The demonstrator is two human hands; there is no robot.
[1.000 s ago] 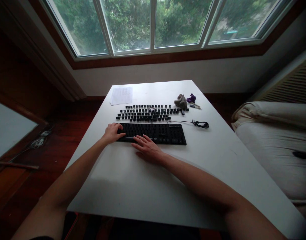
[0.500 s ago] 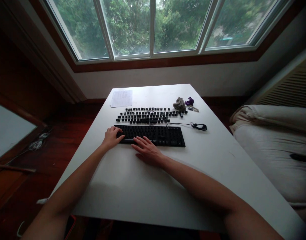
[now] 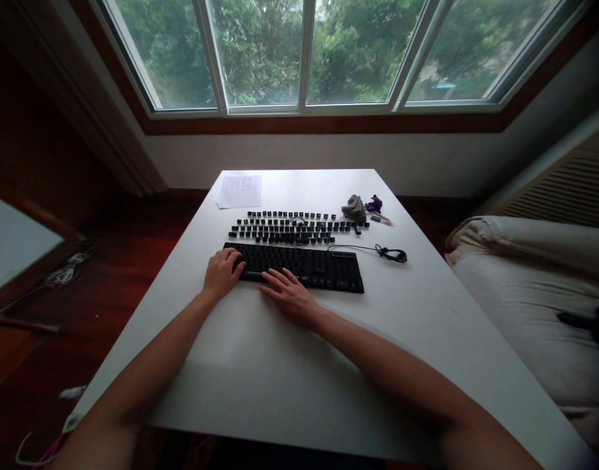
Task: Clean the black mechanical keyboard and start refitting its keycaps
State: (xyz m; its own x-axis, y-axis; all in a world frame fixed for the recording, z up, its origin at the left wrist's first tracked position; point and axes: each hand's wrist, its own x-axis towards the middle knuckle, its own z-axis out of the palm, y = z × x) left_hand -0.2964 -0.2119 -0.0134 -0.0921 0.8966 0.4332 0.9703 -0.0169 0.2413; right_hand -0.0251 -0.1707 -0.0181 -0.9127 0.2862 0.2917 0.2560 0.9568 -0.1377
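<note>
A black keyboard [image 3: 323,266] lies across the middle of the white table [image 3: 260,365]. Over its left end is my left hand [image 3: 221,273], fingers bent onto the keys, thumb held apart from them near the front edge. I see nothing held in it, though the spot under its fingertips is hidden. My right hand [image 3: 292,297] rests palm down at the keyboard's front edge, open, its spread fingertips touching the front row. Behind the keyboard, loose black keycaps [image 3: 280,230] lie in several rows. The keyboard's cable [image 3: 391,254] is bundled at the right.
At the far left of the table lies a sheet of paper [image 3: 239,192]. Toward the back right are a grey cloth [image 3: 353,208], a purple cloth [image 3: 374,203] and thin pen-like tools [image 3: 382,220]. A pale couch [image 3: 515,287] stands right of the table.
My left hand's thumb and fingers have drawn closer together over the keyboard's left end. The right hand stays nearly in place. The whole view has shifted slightly.
</note>
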